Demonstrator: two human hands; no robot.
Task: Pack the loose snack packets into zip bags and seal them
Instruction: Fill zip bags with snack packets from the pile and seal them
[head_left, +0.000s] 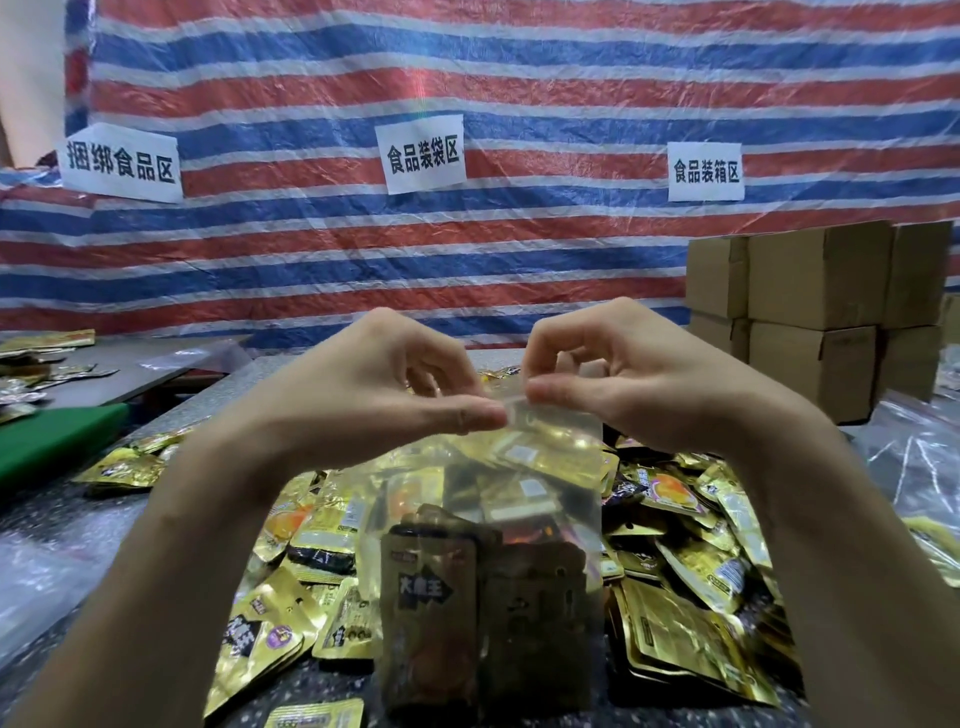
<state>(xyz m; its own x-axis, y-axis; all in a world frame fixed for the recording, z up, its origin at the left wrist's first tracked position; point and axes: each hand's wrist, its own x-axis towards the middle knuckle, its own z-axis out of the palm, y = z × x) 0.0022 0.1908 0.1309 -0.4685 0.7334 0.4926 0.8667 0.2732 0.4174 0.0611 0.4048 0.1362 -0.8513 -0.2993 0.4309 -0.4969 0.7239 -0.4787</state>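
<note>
Zip bag: We see a clear, soft plastic zip bag (498, 545) hanging upright in the middle over the pile. It is stuffed with flat gold and brown packets, and its top strip is raised between the hands.
Left hand: The left hand (395, 384) pinches the strip's left part between thumb and forefinger.
Right hand: The right hand (618, 384) pinches the same strip just beside it, and the two thumb tips nearly meet.
Loose snack packets: The loose snack packets (691, 613) are glossy gold foil, flat and crinkled. We find them heaped under and around the bag, thickest on the right.
Surface: The surface (67, 519) is dark and speckled, with a bare stretch at the near left.
Green board: A flat, matte green board (47, 441) lies at the left edge.
Cardboard boxes: Plain brown cardboard boxes (815, 296) are stacked at the far right and close off that side.
Tarp: A crinkled tarp (363, 78) striped red, blue and white walls the far side. It carries three white paper signs (425, 154).
</note>
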